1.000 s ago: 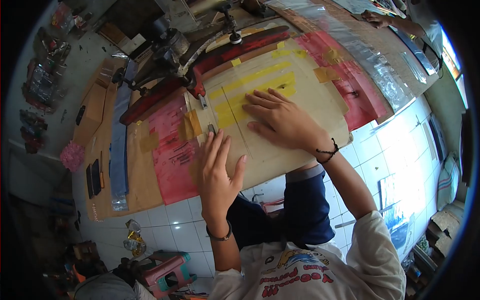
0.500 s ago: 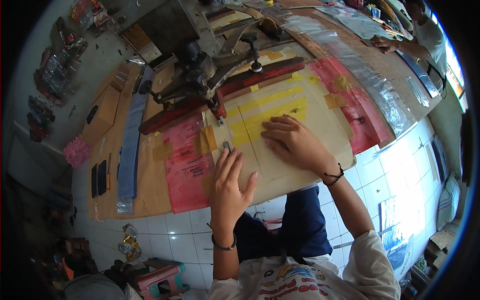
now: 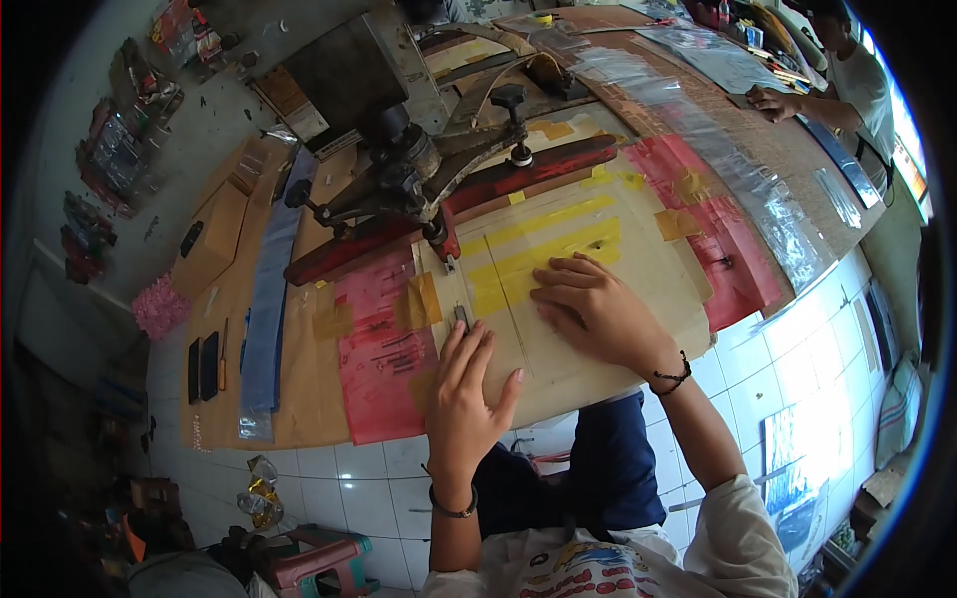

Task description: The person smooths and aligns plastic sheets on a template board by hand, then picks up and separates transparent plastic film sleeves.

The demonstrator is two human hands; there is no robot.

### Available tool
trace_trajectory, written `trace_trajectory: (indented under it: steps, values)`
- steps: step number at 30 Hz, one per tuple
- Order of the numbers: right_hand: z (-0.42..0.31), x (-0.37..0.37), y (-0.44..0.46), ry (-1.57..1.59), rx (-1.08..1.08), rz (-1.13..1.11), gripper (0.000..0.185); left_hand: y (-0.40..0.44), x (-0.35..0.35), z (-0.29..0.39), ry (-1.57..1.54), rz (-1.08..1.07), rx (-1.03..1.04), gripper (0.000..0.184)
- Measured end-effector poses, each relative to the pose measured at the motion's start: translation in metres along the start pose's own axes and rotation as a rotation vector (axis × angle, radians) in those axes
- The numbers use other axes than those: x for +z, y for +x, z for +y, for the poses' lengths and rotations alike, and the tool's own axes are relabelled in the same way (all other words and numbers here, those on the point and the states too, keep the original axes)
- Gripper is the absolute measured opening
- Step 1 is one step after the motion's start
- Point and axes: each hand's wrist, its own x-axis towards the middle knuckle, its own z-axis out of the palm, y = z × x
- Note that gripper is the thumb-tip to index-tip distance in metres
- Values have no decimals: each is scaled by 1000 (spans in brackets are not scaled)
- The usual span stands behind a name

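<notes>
My left hand [image 3: 467, 399] lies on the pale board [image 3: 558, 374] near its left side, fingers stretched out. Its fingertips are at a small dark grey strip [image 3: 461, 314], which they partly cover. To the right, my right hand [image 3: 603, 311] rests palm down across the board, fingers extended over the lower edge of the yellow tape [image 3: 543, 244]. A thin dark line runs down the board between both hands. Just beyond them stands a black clamp-like frame [image 3: 414, 164] with a red bar [image 3: 528, 169] crossing the board's far edge.
Red translucent sheets [image 3: 384, 384] flank the board. At left lie a blue-grey wrapped strip [image 3: 264, 329], a cardboard box [image 3: 212, 231] and dark phone-like slabs [image 3: 209, 366]. A person [image 3: 847, 95] works at the table's far right. A stool [image 3: 324, 563] stands below left.
The whole view has shifted slightly down and right. Both hands keep about the same places on the board.
</notes>
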Motion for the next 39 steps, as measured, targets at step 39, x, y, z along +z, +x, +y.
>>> trace_trajectory:
  steps: [39]
  values:
    - [-1,-2,-2,41,2,14,24,1,1,4,5,34,-2,45]
